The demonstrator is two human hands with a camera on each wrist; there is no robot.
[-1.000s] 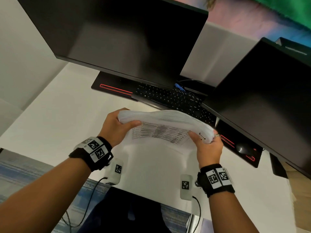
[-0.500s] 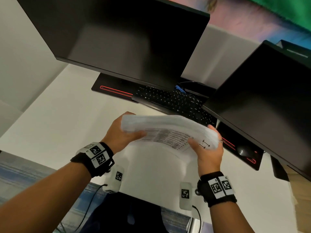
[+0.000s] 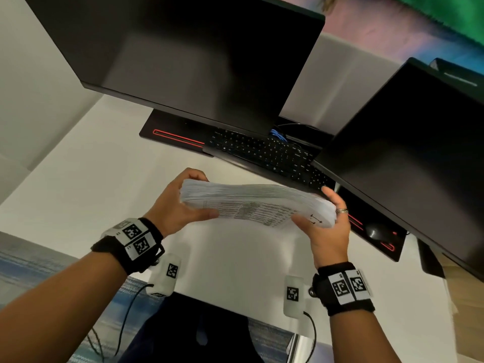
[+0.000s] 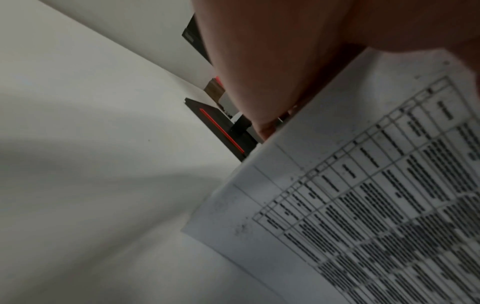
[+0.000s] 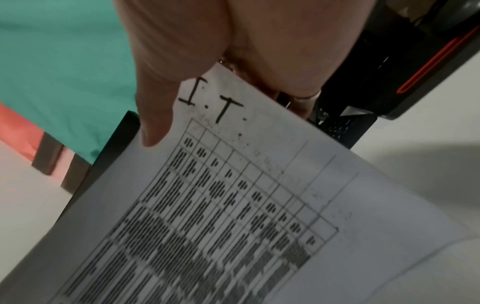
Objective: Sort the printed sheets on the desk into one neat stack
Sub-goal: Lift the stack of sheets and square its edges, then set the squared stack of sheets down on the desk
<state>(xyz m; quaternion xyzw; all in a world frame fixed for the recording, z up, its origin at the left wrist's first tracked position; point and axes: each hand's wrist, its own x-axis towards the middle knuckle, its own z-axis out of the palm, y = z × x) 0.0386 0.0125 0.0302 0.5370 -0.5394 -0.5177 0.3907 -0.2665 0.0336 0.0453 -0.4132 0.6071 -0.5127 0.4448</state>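
Note:
A thick stack of printed sheets (image 3: 251, 203) is held up on edge over the white desk (image 3: 78, 195), its printed table side facing me. My left hand (image 3: 180, 203) grips the stack's left end, thumb on the front sheet, fingers behind. My right hand (image 3: 327, 221) grips the right end the same way, thumb beside the handwritten "I.T." mark. The left wrist view shows the printed sheets (image 4: 363, 205) under my left hand (image 4: 259, 72). In the right wrist view the stack (image 5: 233, 195) is pinched by my right hand (image 5: 207, 61). The stack's lower part is hidden behind its top edge.
A black keyboard (image 3: 264, 150) on a black mat with red trim (image 3: 172, 134) lies just beyond the stack. Two dark monitors (image 3: 188, 56) (image 3: 408, 153) stand behind and to the right. A mouse (image 3: 374, 231) sits under the right monitor. Wrist camera pods hang near the desk's front edge.
Both hands have lowered the stack slightly and tipped its top edge toward me, so less of the printed face shows. The grips have stayed the same.

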